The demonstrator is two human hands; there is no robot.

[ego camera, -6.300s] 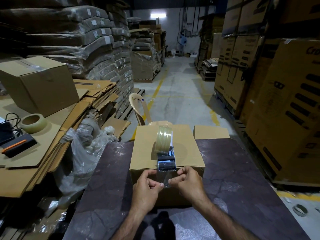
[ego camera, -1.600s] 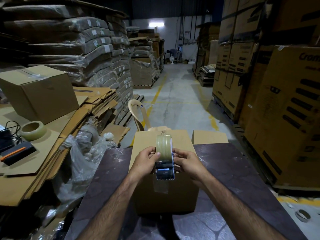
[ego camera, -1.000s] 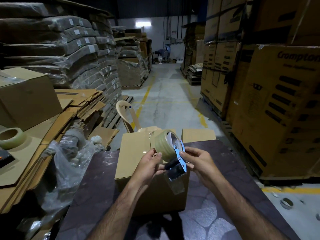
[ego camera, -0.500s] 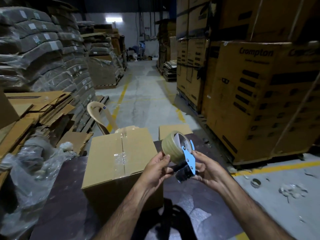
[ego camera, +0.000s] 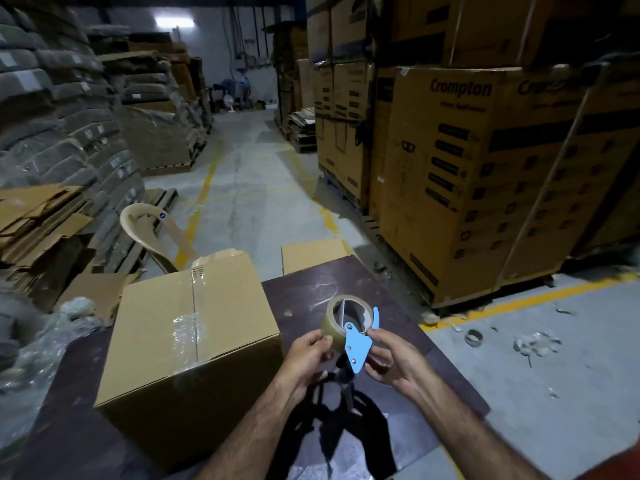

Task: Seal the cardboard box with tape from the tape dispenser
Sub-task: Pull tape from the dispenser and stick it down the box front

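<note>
The cardboard box [ego camera: 173, 341] stands on the dark table [ego camera: 398, 327], left of centre, its flaps closed and a strip of clear tape running along the top seam. The tape dispenser [ego camera: 349, 337], a blue frame with a brown tape roll, is held in the air to the right of the box, above the table. My left hand [ego camera: 308, 358] grips the roll from the left. My right hand [ego camera: 391, 362] holds the blue frame from the right.
A beige plastic chair [ego camera: 145, 226] stands behind the box. A smaller carton [ego camera: 311, 254] sits at the table's far edge. Flattened cardboard [ego camera: 41, 220] and crumpled plastic wrap [ego camera: 41, 351] lie left. Stacked printed cartons [ego camera: 485, 168] on pallets rise right. An empty tape core [ego camera: 473, 337] lies on the floor.
Both hands lifted the dispenser off the box top and carried it to the right of the box. My view has swung right, so the box now lies to the left.
</note>
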